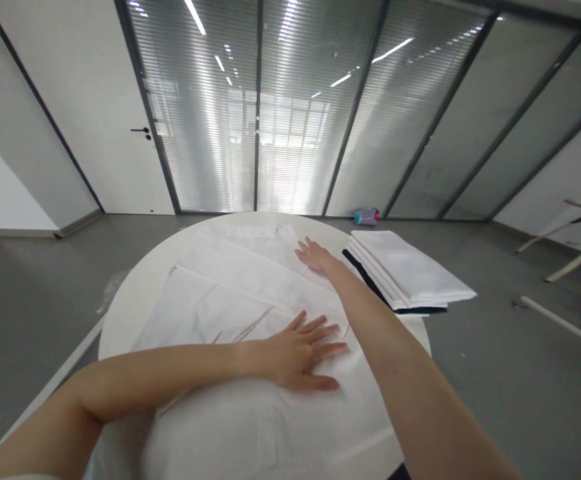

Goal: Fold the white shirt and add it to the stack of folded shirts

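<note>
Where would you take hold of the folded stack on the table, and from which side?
Probably at the right end of the folded stack, coming from the right with the right hand: that end juts past the round table, leaving room to pinch its layers from above and below.

A white door (95, 120) with a dark handle (141, 130) stands beside dark-framed glass panels (215, 133) backed by blinds. At their foot, on the grey floor (475, 373), lies a small striped object (367, 217), possibly a container.

Left hand (304, 352) splayed flat, right hand (315, 256) farther forward
</note>
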Demonstrator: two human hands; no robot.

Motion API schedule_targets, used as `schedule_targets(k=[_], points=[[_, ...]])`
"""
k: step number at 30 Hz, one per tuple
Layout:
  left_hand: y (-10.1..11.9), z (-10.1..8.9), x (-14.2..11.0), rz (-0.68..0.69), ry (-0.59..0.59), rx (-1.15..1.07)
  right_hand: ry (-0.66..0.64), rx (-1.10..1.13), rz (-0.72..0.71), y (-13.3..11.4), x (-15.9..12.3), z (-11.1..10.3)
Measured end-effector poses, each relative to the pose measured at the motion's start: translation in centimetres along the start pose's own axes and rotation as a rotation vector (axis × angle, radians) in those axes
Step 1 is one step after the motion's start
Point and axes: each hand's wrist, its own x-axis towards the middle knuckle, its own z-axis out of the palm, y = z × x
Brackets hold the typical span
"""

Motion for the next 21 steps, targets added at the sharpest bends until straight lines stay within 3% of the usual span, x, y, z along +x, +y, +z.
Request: schedule_targets(k=[4, 8, 14, 18, 21], points=[[2.7, 2.0, -0.8, 0.138, 0.037, 0.111, -0.108, 0.041, 0.044, -0.3, -1.3, 1.3], [3.8, 2.8, -0.2, 0.193, 0.121, 0.242, -0.062, 0.083, 0.148, -0.1, -0.3, 0.2], [3.2, 3.1, 6.1, 0.359, 0.046, 0.433, -0.138, 0.062, 0.302, 1.0, 1.5, -3.0], [2.2, 3.2, 10.7, 0.378, 0.0, 0.426, -0.183, 0.06, 0.327, 1.2, 0.8, -3.9], [2.0, 2.7, 12.5, 0.381, -0.05, 0.397, -0.191, 0.081, 0.327, 0.9, -0.2, -4.4]])
